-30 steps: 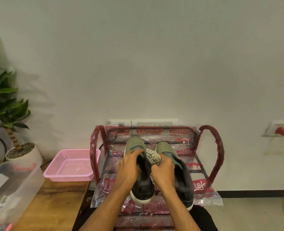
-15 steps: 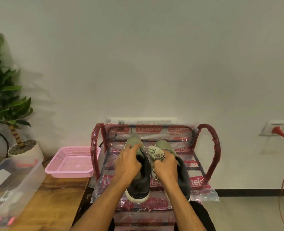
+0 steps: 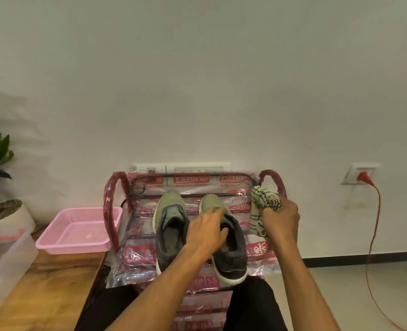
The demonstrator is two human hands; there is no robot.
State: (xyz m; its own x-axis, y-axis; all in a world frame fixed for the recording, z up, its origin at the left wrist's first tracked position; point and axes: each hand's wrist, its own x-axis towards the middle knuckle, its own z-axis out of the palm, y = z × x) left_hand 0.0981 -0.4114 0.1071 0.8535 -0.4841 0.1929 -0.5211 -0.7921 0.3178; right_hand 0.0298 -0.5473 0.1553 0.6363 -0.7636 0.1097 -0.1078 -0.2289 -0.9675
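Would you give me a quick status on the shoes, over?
Left hand resting on right-side shoe. Right hand gripping rolled striped cloth, off to the side. Nothing in the way.

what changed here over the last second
The left hand let go of the left grey-green sneaker and moved onto the right grey-green sneaker. The right hand, still gripping the rolled striped white cloth, swung right to the red rack handle. Both sneakers stayed put.
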